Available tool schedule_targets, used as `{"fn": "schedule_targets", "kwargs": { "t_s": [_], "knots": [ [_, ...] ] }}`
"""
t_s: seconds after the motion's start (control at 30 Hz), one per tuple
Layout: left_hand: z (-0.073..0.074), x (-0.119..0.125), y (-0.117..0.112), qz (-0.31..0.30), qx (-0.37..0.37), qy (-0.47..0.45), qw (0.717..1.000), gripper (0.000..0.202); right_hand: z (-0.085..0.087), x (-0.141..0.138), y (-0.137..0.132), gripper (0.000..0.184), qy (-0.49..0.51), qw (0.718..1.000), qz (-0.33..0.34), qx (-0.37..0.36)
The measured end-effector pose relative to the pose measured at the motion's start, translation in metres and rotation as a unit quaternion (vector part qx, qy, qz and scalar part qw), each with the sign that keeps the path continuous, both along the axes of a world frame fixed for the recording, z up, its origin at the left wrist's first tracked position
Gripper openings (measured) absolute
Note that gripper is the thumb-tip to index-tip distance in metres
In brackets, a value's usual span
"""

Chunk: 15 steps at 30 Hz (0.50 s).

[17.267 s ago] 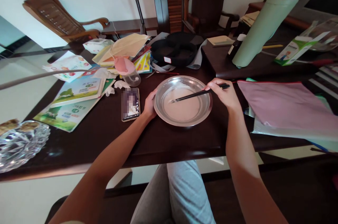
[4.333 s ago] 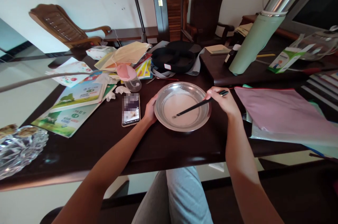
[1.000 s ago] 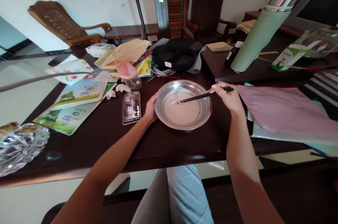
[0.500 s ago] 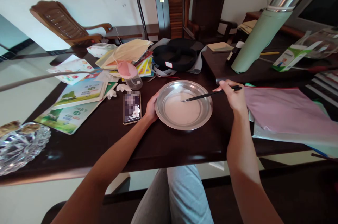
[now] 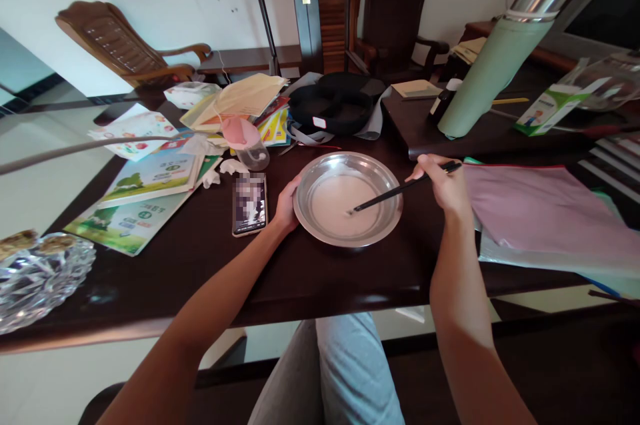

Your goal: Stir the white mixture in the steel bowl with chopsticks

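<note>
A round steel bowl (image 5: 384, 179) sits in front of me on the dark wooden table (image 5: 210, 265). It holds a pale, milky batter (image 5: 333, 205). My left hand (image 5: 287, 203) curls round the bowl's left rim. My right hand (image 5: 444, 183) is closed on a pair of black chopsticks (image 5: 400, 189) at the bowl's right side. Their tips dip into the batter near the bowl's middle.
A phone (image 5: 249, 203) lies just left of the bowl. Books (image 5: 150, 178), papers and a pink-lidded cup (image 5: 247, 142) crowd the back left. A glass dish (image 5: 40, 278) sits far left. A green thermos (image 5: 493, 68), a purple folder (image 5: 540, 208) and a black pouch (image 5: 333, 105) lie right and behind.
The chopstick tips swept through the batter from the bowl's upper left toward its middle and lower right. My right hand shifted a little to the right. My left hand stayed on the rim.
</note>
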<state>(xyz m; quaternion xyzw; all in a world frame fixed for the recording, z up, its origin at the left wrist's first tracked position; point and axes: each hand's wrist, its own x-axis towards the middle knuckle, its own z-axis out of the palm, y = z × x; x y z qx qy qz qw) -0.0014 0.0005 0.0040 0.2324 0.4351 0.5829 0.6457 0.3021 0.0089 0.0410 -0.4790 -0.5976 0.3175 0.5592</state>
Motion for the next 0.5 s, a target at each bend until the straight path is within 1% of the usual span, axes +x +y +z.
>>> {"fn": "schedule_targets", "kwargs": {
  "t_s": [0.07,0.13,0.2,0.3,0.33,0.37,0.4,0.5],
  "knots": [
    [0.0,0.0,0.0,0.0,0.007,0.003,1.0,0.026,0.001,-0.005,-0.001,0.048,-0.019,0.998,0.059,-0.012],
    [0.0,0.0,0.0,0.001,0.013,0.006,1.0,0.026,0.003,-0.01,-0.002,0.047,-0.041,0.995,0.088,-0.015],
    [-0.001,0.001,0.0,0.0,0.011,0.006,1.0,0.026,0.003,-0.01,-0.001,0.045,-0.047,0.997,0.065,-0.001],
    [-0.002,0.0,0.001,-0.001,0.002,0.001,1.0,0.025,0.0,-0.002,0.001,0.044,-0.02,1.0,-0.012,0.02],
    [-0.002,0.0,0.001,-0.001,0.002,0.0,1.0,0.025,-0.001,0.0,0.001,0.045,-0.008,0.999,-0.023,0.02],
    [-0.003,-0.001,0.001,0.0,0.003,-0.001,1.0,0.026,-0.001,0.001,0.001,0.047,-0.001,1.0,-0.019,0.016],
    [-0.003,-0.001,0.001,0.0,0.005,-0.002,1.0,0.026,-0.001,0.001,0.001,0.047,-0.001,1.0,-0.001,0.009],
    [-0.002,-0.001,0.001,-0.001,0.014,-0.003,1.0,0.027,0.001,-0.007,-0.001,0.046,-0.03,0.996,0.081,-0.009]
  ]
}}
